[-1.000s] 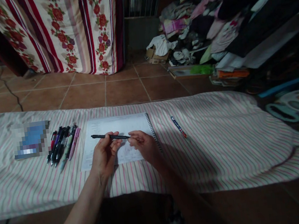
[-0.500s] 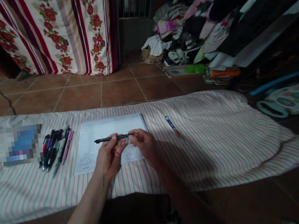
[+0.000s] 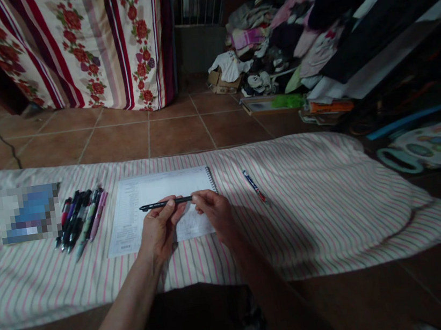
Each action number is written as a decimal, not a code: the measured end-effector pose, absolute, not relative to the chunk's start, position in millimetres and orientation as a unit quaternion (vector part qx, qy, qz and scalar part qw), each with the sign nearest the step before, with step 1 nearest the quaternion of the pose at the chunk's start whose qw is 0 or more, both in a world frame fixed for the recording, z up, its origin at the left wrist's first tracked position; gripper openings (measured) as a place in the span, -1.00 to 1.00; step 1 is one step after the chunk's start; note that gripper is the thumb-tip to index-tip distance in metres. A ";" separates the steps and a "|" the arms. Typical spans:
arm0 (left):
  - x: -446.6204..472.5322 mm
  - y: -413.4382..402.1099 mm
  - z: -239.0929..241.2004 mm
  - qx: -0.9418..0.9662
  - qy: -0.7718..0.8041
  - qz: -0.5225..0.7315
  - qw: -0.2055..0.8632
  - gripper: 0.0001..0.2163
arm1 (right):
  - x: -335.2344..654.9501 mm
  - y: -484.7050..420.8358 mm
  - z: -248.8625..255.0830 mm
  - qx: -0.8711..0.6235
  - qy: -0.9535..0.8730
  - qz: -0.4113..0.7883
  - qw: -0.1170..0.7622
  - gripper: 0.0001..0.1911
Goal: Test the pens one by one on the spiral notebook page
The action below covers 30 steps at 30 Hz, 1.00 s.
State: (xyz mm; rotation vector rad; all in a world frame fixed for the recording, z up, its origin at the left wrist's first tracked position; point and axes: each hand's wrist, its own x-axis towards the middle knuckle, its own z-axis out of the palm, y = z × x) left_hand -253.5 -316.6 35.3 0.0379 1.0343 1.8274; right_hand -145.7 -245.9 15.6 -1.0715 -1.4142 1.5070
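A black pen (image 3: 153, 206) lies level between my two hands, above a spiral notebook (image 3: 166, 184) with printed and handwritten marks. My left hand (image 3: 162, 224) grips its barrel between thumb and fingers. At the pen's right end, my right hand (image 3: 214, 212) pinches it with fingertips that hide the end itself. To the right of the notebook, a single blue, white and red pen (image 3: 255, 187) rests on the striped cloth (image 3: 330, 199). Left of the notebook is a bunch of several pens (image 3: 81, 218), black, purple, pink and pale green among them.
A blurred-out flat rectangular object (image 3: 32, 214) lies at the cloth's left. Beyond the cloth is a tiled floor (image 3: 119, 137) with a floral curtain (image 3: 84, 53). Heaped clothes (image 3: 280, 32) and a cardboard box (image 3: 223, 82) stand at the back right. A patterned plastic item (image 3: 437, 142) is at the far right.
Both hands keep hold of the black pen in nearly the same place. My right fingers have shifted slightly to the right along its end. The rest looks the same.
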 end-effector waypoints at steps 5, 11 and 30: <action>-252.7 -316.7 37.9 0.009 0.442 0.755 0.484 -0.93 | -144.8 -244.9 15.4 -0.423 -0.571 0.593 0.379 -0.78; -249.8 -315.8 35.8 0.002 0.439 0.768 0.467 -0.87 | -144.2 -244.8 11.6 -0.406 -0.594 0.571 0.396 -0.82; -249.8 -318.1 36.2 0.025 0.410 0.776 0.479 -0.94 | -148.4 -246.2 11.4 -0.403 -0.581 0.569 0.420 -0.81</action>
